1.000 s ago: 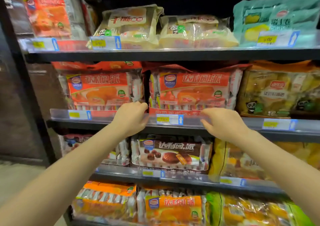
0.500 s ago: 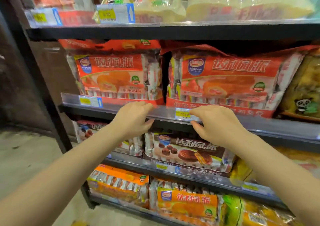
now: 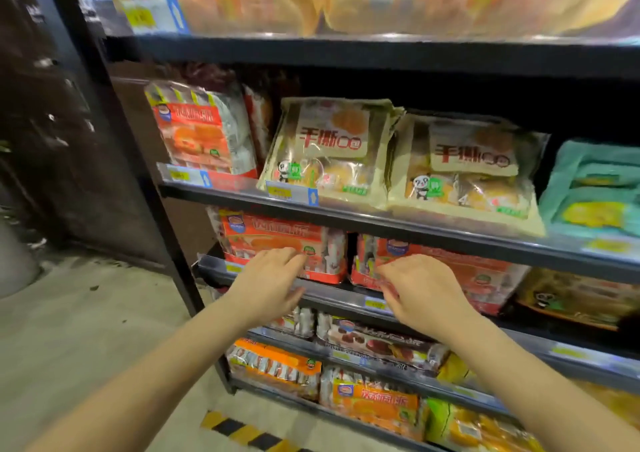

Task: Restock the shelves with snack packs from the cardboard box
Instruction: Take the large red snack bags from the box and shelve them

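Five shelves [image 3: 381, 55] show on the dark rack. Three red snack packs [image 3: 194, 133] are visible, one on the second shelf and two side by side on the third. Two beige bread bags [image 3: 329, 150] sit next to one teal pack [image 3: 595, 188]. Lower down lie one brown chocolate pack [image 3: 377, 342] and two orange packs [image 3: 273, 365]. Two hands [image 3: 266, 285] reach forward.

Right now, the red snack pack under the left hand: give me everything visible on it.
The left red snack pack is a glossy plastic bag with a red-orange front panel, a blue round logo at its upper left, pale lettering and clear ends showing small wrapped cakes. It stands upright at the shelf's front edge, beside a matching pack. The left hand covers its lower front; contact is unclear.
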The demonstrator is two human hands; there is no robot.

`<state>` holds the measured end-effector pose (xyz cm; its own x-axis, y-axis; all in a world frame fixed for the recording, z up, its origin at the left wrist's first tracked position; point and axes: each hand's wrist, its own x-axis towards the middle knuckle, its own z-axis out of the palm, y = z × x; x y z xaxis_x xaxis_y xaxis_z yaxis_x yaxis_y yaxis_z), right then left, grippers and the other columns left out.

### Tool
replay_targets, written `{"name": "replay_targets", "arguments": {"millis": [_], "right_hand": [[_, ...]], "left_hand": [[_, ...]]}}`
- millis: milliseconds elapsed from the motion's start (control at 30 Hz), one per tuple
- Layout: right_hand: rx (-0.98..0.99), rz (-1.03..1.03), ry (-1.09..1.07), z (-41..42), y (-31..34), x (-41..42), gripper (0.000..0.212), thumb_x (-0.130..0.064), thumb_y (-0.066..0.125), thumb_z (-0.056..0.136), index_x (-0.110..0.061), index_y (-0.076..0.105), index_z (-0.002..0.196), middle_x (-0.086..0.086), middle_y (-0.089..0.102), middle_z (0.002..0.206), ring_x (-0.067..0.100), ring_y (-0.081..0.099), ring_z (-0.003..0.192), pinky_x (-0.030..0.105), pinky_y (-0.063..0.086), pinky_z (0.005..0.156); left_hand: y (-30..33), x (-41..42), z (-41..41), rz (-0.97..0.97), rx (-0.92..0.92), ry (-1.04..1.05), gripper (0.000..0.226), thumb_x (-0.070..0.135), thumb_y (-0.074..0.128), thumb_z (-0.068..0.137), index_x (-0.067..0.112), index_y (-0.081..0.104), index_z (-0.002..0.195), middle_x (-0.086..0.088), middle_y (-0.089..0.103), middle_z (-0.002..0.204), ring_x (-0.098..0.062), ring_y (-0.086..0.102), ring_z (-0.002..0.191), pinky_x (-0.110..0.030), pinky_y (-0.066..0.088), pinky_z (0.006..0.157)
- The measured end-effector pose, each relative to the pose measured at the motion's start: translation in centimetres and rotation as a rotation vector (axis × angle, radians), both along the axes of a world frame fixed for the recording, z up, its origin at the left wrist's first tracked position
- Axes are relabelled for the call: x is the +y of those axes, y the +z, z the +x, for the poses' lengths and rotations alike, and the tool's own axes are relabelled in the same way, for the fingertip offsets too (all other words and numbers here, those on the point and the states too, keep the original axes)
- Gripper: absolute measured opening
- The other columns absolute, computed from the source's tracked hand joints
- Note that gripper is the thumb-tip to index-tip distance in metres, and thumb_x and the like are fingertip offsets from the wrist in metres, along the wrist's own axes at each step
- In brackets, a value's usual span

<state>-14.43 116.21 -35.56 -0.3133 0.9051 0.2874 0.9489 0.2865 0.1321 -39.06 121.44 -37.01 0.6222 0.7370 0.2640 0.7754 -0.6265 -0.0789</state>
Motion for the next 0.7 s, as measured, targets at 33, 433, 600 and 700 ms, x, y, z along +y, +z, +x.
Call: {"name": "replay_targets", "arguments": {"millis": [33, 433, 600, 700], "right_hand": [[-0.008, -0.004, -0.012, -0.2, 1.9, -1.0, 0.005, -0.023, 0.071, 0.065, -0.021, 0.068, 0.068, -0.002, 0.065, 0.059, 0.019, 0.063, 0.056, 0.027, 0.049, 0.051], [-0.021, 0.083, 0.008, -5.1, 20.2, -10.4, 0.008, -0.025, 0.068, 0.074, -0.018, 0.064, 0.074, -0.001, 0.066, 0.067, 0.022, 0.063, 0.061, 0.025, 0.029, 0.053], [-0.061, 0.223, 0.074, -8.2, 23.5, -13.2, 0.019, -0.024, 0.081, 0.055, -0.021, 0.063, 0.06, -0.007, 0.057, 0.049, 0.016, 0.056, 0.041, 0.016, 0.007, 0.044], [-0.063, 0.247, 0.139, -10.1, 24.2, -14.7, 0.016, -0.026, 0.081, 0.058, -0.021, 0.067, 0.064, -0.008, 0.06, 0.052, 0.014, 0.058, 0.044, 0.017, 0.017, 0.044]], "left_hand": [[1.9, -1.0, -0.3, -0.004, 0.003, -0.003, 0.044, 0.029, 0.068, 0.078, 0.006, 0.06, 0.114, -0.01, 0.065, 0.105, -0.029, 0.063, 0.094, -0.038, 0.054, 0.08], [20.6, -11.4, -5.7, 0.07, 0.017, -0.026, 0.04, 0.033, 0.044, 0.082, 0.004, 0.06, 0.104, -0.011, 0.064, 0.093, -0.031, 0.062, 0.08, -0.038, 0.053, 0.069], [23.7, -16.0, -8.9, 0.101, 0.022, 0.06, 0.036, 0.029, 0.048, 0.082, 0.004, 0.059, 0.105, -0.01, 0.063, 0.093, -0.031, 0.06, 0.08, -0.04, 0.052, 0.068], [25.0, -20.0, -10.9, 0.132, 0.0, 0.131, 0.03, 0.027, 0.053, 0.079, 0.006, 0.062, 0.098, -0.008, 0.064, 0.086, -0.028, 0.062, 0.073, -0.036, 0.053, 0.063]]}}
